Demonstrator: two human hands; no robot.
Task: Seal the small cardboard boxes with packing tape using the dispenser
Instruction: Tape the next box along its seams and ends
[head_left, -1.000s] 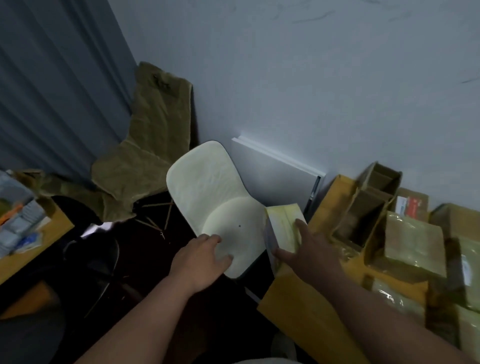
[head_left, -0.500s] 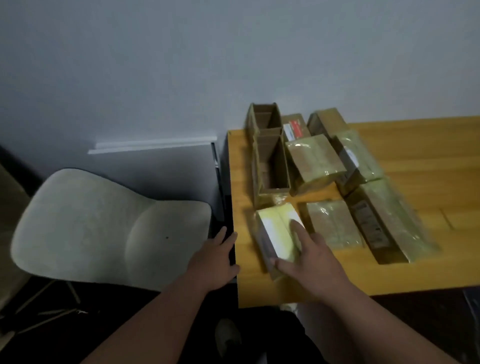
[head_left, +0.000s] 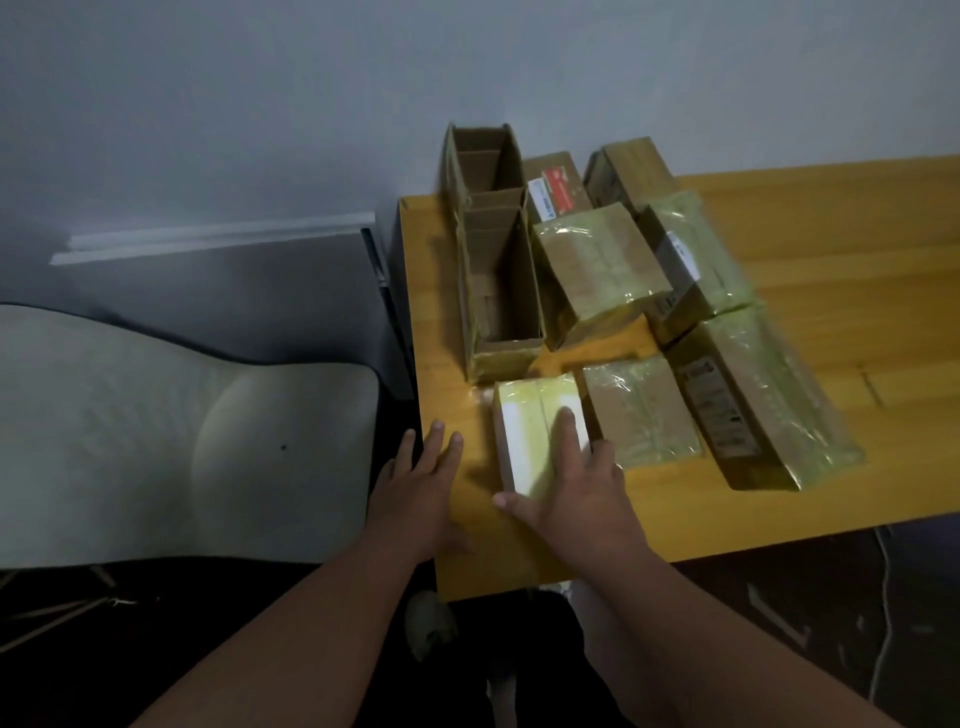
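Right hand (head_left: 576, 499) grips the taped white box (head_left: 540, 431): index finger flat along the top, thumb hooked on the near left corner, the other fingers wrapping the right side. Left hand (head_left: 421, 483) is spread flat on the table (head_left: 831, 291) edge, holding nothing. Box sits lower centre of frame, just beside a flat wrapped box (head_left: 641, 410) on its right and below the open cardboard box (head_left: 501, 291). No dispenser in view, so I'd guess this step is setting down a finished box. I'd lower it flat and keep it off the neighbour's film, then let go thumb first so it doesn't tip toward the table edge. The open box at upper centre looks like the next candidate for taping.
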